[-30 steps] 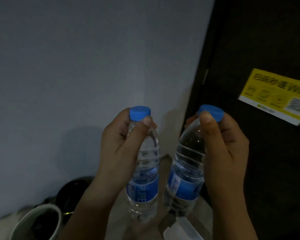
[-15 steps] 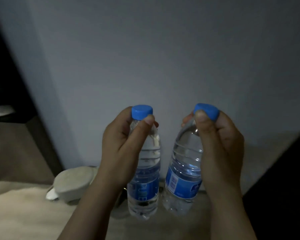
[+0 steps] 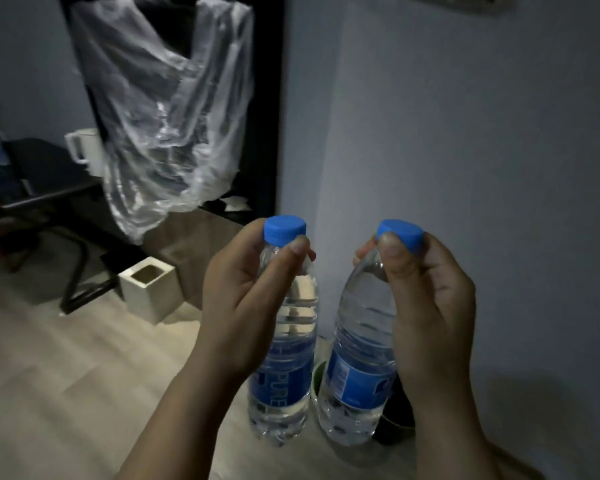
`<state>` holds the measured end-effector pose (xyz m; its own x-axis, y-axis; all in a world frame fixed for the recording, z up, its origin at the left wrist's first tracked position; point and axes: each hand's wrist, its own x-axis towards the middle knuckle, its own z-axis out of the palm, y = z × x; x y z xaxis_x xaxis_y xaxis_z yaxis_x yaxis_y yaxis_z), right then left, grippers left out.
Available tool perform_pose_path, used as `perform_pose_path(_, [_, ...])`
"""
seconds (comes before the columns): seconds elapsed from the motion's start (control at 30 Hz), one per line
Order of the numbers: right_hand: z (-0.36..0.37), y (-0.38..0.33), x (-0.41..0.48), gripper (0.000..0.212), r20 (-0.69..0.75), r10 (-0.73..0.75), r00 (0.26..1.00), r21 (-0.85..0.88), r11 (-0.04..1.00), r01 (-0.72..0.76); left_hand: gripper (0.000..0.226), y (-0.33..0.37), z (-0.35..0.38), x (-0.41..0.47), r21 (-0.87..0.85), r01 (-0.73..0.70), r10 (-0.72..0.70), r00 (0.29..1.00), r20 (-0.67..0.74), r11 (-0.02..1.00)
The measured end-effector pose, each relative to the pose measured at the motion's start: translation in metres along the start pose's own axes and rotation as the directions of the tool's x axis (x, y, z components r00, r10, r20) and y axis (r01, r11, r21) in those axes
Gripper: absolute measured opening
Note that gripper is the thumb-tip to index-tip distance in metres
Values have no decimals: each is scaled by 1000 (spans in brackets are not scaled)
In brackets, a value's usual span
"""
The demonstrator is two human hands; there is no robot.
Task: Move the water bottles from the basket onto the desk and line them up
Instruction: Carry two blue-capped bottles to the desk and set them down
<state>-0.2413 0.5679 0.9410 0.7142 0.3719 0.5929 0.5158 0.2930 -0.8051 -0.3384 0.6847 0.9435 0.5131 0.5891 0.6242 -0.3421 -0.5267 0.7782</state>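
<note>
1. Left hand [image 3: 239,306] grips left bottle [image 3: 291,382] by the neck; right hand [image 3: 433,306] pinches right bottle [image 3: 361,341] at the cap; both bottles aloft, upright
2. Carry them plumb; set bases flat on the desk, side by side

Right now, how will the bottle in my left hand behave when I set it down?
The left bottle looks nearly full, so probably heavy for its size. The left hand grips only its neck under the blue cap, so it may swing. Tall and narrow, it could tip if set down tilted.
</note>
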Motion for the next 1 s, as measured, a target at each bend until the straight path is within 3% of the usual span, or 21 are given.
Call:
perform_pose_path(0.2, [104,10,6,33,135,21,991,82,996,-32,26,-23,-97,13,87,29,-16,990,-139,996])
perform_pose_path(0.43, [208,36,29,34,316,17,948,171,982,-74,21,-59,-174,31,202,133,-52,932,-360,970])
perform_pose_path(0.57, [264,57,53,23,419,-57,906,262,963,-61,21,-78,-207,54,307,144,8,897,-443,941])
perform_pose_path(0.77, [347,87,97,35,525,-95,846,386,912,-137,24,-99,-243,96,432,222,60,833,-550,874])
perform_pose_path(1.0, [432,114,122,31,645,-175,744,422,893,-156,29,-133,-290,125,446,317,80,735,-673,837])
